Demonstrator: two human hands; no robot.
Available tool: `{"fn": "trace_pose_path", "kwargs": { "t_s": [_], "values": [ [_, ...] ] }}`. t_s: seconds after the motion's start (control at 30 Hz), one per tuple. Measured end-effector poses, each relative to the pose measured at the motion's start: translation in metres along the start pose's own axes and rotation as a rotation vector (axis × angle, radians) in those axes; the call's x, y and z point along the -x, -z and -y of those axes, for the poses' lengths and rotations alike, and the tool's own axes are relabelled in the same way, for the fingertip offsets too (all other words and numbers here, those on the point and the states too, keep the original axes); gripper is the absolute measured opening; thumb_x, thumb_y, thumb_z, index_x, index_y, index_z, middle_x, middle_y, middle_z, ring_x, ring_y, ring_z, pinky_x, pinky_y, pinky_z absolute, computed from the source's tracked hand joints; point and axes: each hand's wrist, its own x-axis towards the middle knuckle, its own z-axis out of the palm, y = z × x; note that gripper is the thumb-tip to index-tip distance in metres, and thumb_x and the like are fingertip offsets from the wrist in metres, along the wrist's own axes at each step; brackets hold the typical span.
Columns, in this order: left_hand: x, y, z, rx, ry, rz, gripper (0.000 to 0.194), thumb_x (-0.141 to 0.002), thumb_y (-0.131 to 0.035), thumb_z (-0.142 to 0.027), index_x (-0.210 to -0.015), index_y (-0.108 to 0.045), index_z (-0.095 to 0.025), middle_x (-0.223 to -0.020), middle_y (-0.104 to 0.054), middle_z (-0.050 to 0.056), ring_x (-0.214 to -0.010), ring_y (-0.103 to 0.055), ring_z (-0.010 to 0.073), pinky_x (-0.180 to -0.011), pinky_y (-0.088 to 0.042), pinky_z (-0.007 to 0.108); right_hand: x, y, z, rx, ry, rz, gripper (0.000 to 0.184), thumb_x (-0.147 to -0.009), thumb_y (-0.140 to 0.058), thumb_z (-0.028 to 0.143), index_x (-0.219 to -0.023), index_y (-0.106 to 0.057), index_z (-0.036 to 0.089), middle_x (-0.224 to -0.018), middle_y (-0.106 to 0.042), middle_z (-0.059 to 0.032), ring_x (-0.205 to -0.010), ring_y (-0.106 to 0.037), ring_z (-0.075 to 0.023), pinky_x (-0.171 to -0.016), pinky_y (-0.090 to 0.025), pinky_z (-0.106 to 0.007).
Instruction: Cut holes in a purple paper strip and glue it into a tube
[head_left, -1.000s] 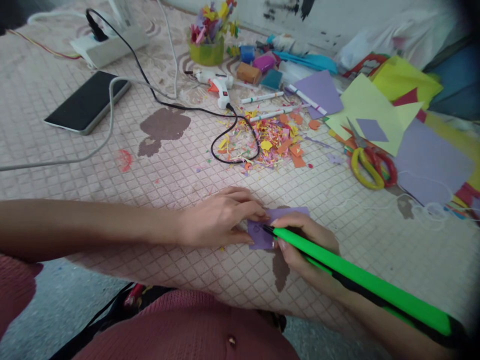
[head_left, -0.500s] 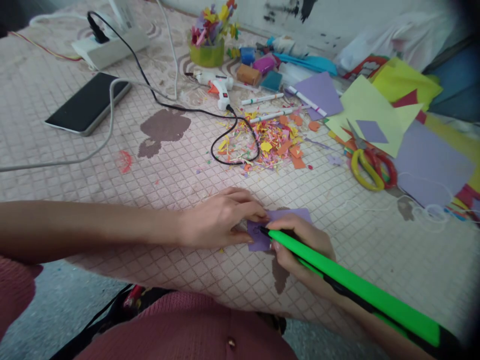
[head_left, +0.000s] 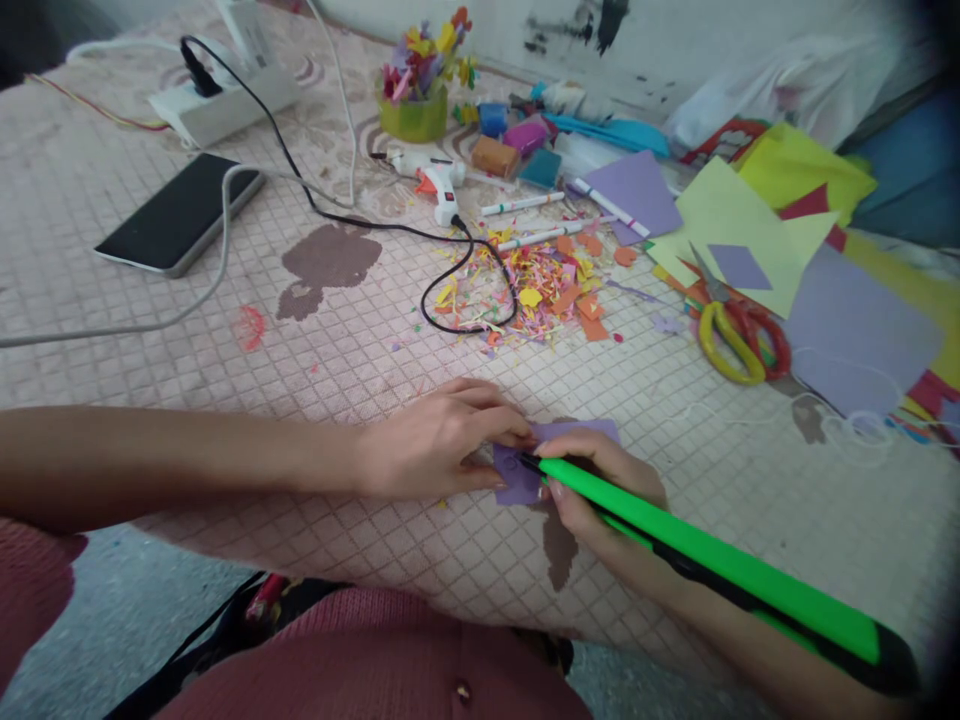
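A small piece of purple paper (head_left: 517, 485) lies on the patterned tablecloth near the table's front edge, with a small dark curved mark drawn on it. My left hand (head_left: 457, 440) holds this paper down, thumb on its near left side and fingertips on its upper part. In my right hand (head_left: 607, 480) is a bright green pen (head_left: 705, 560), its black tip touching or just over the paper beside the mark. The pen and my right fingers cover part of the sheet.
Scissors (head_left: 731, 340) and coloured paper sheets (head_left: 862, 320) lie to the right. Paper scraps (head_left: 555, 285), white markers (head_left: 525, 203) and a glue gun (head_left: 445, 190) sit beyond my hands. A phone (head_left: 180, 215) and power strip (head_left: 225, 105) are left, with cables across the cloth.
The view has shifted very slightly. Both hands keep nearly the same place on the purple paper, and the pen has barely moved.
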Motion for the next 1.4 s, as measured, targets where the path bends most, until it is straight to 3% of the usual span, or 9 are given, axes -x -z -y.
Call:
{"fn": "trace_pose_path", "kwargs": {
  "t_s": [0.27, 0.47, 0.67, 0.9, 1.4],
  "values": [
    [0.0002, -0.0012, 0.002, -0.001, -0.004, -0.009, 0.03, -0.084, -0.069, -0.023, -0.111, -0.058, -0.015, -0.11, -0.068, 0.007, -0.109, -0.057, 0.0225, -0.099, -0.041, 0.039, -0.0061, 0.0007, 0.008, 0.054, 0.047, 0.003, 0.016, -0.082, -0.055, 0.014, -0.094, -0.06, 0.023, -0.076, -0.067, 0.0003, -0.062, -0.064, -0.0126, -0.054, -0.049, -0.024],
    [0.001, -0.0016, 0.0014, -0.017, 0.006, -0.004, 0.028, -0.085, -0.068, -0.025, -0.11, -0.058, -0.015, -0.109, -0.067, 0.008, -0.108, -0.058, 0.0229, -0.099, -0.041, 0.04, -0.0063, -0.0008, 0.0065, 0.069, 0.1, 0.022, 0.016, -0.082, -0.055, 0.015, -0.095, -0.059, 0.023, -0.083, -0.068, -0.0013, -0.071, -0.066, -0.0152, -0.062, -0.052, -0.026],
    [0.0002, -0.0002, 0.0005, -0.006, -0.013, -0.003, 0.029, -0.085, -0.068, -0.024, -0.111, -0.058, -0.015, -0.11, -0.068, 0.007, -0.108, -0.058, 0.0225, -0.099, -0.041, 0.039, -0.0023, 0.0, 0.0046, -0.001, 0.053, -0.047, 0.017, -0.083, -0.055, 0.015, -0.096, -0.06, 0.025, -0.079, -0.067, 0.0, -0.065, -0.063, -0.0143, -0.058, -0.051, -0.027],
    [0.0003, -0.0011, 0.0013, 0.002, -0.007, -0.003, 0.03, -0.085, -0.068, -0.025, -0.112, -0.058, -0.015, -0.111, -0.068, 0.007, -0.108, -0.057, 0.0227, -0.099, -0.041, 0.039, -0.0031, 0.0013, 0.0051, -0.017, 0.023, 0.004, 0.017, -0.082, -0.056, 0.015, -0.097, -0.06, 0.024, -0.076, -0.066, 0.0013, -0.061, -0.063, -0.0127, -0.056, -0.05, -0.025],
    [0.0008, -0.0005, 0.0014, -0.003, -0.007, 0.003, 0.031, -0.086, -0.067, -0.024, -0.113, -0.057, -0.015, -0.111, -0.067, 0.007, -0.108, -0.057, 0.0223, -0.1, -0.041, 0.038, -0.0038, 0.0002, 0.0041, -0.007, 0.019, -0.02, 0.015, -0.082, -0.056, 0.016, -0.095, -0.06, 0.023, -0.076, -0.067, 0.0004, -0.062, -0.063, -0.0129, -0.055, -0.049, -0.025]
  ]
}}
